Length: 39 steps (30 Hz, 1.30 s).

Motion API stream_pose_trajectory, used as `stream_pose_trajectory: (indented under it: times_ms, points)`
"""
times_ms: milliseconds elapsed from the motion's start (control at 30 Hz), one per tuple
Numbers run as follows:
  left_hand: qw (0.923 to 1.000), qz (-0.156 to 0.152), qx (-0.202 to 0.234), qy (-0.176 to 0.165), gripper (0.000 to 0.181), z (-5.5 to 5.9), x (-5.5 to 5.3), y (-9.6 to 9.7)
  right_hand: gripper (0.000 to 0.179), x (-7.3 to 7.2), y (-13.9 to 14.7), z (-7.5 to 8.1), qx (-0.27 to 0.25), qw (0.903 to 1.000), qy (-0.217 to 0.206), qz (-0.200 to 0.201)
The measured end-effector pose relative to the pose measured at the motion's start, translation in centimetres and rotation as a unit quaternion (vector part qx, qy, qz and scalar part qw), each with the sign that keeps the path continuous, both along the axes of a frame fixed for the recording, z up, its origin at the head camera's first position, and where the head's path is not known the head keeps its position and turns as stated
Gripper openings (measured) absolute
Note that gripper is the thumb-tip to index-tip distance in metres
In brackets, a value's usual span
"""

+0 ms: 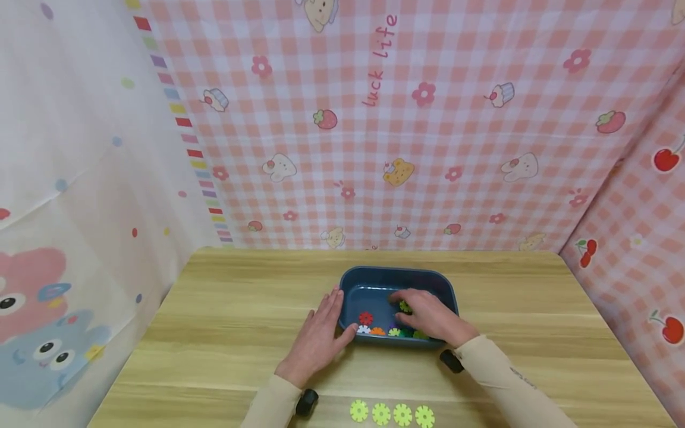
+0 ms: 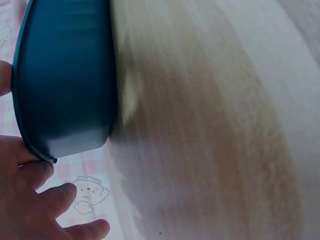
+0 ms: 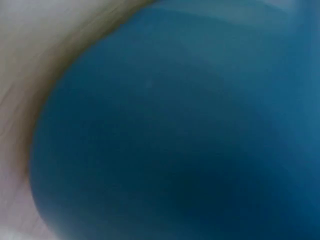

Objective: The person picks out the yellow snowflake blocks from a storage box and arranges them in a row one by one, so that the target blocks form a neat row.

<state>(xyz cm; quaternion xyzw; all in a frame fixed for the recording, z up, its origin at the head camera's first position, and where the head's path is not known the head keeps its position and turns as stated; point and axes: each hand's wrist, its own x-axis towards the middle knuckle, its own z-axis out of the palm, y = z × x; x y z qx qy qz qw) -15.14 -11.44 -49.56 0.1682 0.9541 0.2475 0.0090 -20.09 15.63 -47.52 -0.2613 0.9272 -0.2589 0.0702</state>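
Observation:
A dark blue rectangular bin (image 1: 369, 299) stands on the table with small, notched plastic discs along its near side. Among them are a red disc (image 1: 365, 318), a white disc (image 1: 364, 329) and an orange disc (image 1: 377, 331). My left hand (image 1: 317, 342) rests against the bin's left end, fingers extended at the rim and thumb by the near corner. Inside the bin, my right hand (image 1: 428, 312) reaches down over the discs, thumb and forefinger apart. A green disc (image 1: 405, 307) shows in that gap. The right wrist view has only the bin's blurred outer wall (image 3: 150, 130).
Several yellow-green notched discs (image 1: 381, 414) lie in a row near the table's front edge. Wood-grain tabletop (image 1: 241, 297) surrounds the bin. Behind it hangs a pink checked cloth (image 1: 374, 137), with printed cloths at both sides.

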Motion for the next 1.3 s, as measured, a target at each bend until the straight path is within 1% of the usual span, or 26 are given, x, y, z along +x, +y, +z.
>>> stream_pose_trajectory:
  times_ms: [100,167,267,367,467,633,833,967,1067,1167,1300]
  points:
    - [1.0,-0.001,-0.004,-0.002,0.081,0.0,-0.1,0.0,0.038,-0.3,-0.1,-0.3,-0.011,0.9997,-0.018,0.014]
    - [1.0,0.0,-0.004,-0.003,0.081,0.0,-0.2,0.1,0.039,-0.5,0.0,-0.5,-0.032,0.9986,-0.039,0.018]
    - [1.0,0.001,-0.002,-0.003,0.081,-0.1,-0.2,0.1,0.038,-0.8,0.2,-0.7,-0.064,0.9962,-0.058,-0.002]
    - [1.0,0.0,0.001,-0.004,0.081,-0.1,-0.1,0.1,0.035,-0.9,0.5,-0.8,-0.073,0.9954,-0.053,-0.031]
    - [1.0,0.001,0.002,-0.006,0.081,-0.2,0.1,0.0,0.034,-1.1,0.5,-0.9,-0.06,0.9959,-0.048,-0.047]
    - [1.0,0.003,0.006,-0.006,0.081,-0.4,0.2,0.0,0.032,-1.3,0.3,-1.3,-0.031,0.997,-0.043,-0.056]
    - [1.0,0.004,0.0,-0.006,0.081,-0.4,0.2,0.1,0.032,-1.8,0.2,-1.6,0.006,0.9991,-0.013,-0.041]
    - [1.0,0.003,0.005,0.0,0.081,-0.3,0.0,0.1,0.032,-2.1,0.2,-1.6,0.016,0.9995,0.001,-0.028]
    - [1.0,0.001,0.008,0.005,0.081,-0.2,0.0,0.2,0.033,-2.1,0.2,-1.6,0.019,0.9996,0.004,-0.021]
    - [1.0,0.004,0.004,0.002,0.081,-0.2,0.0,0.1,0.032,-2.1,0.1,-1.6,0.023,0.9996,0.009,-0.012]
    - [1.0,0.008,0.002,-0.003,0.081,-0.1,0.0,0.1,0.031,-2.1,-0.2,-1.6,0.022,0.9997,0.002,-0.006]
